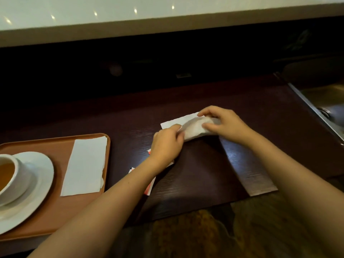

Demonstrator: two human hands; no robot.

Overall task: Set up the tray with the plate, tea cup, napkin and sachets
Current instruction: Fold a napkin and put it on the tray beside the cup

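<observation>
An orange-brown tray (55,216) lies at the left of the dark wooden counter. On it stands a white plate (40,175) carrying a white cup of tea (13,177), and a folded white napkin (85,166) lies on the tray's right side. Further right, on the bare counter, a second white napkin (191,126) is held by both hands. My left hand (166,144) pinches its near left edge; my right hand (223,123) grips its right end. White and red sachets (149,187) lie on the counter, mostly hidden under my left forearm.
A steel sink (327,107) is set into the counter at the right. A raised pale ledge (167,21) runs along the back, with a dark recess below it. The counter's near edge drops to a patterned floor (204,237).
</observation>
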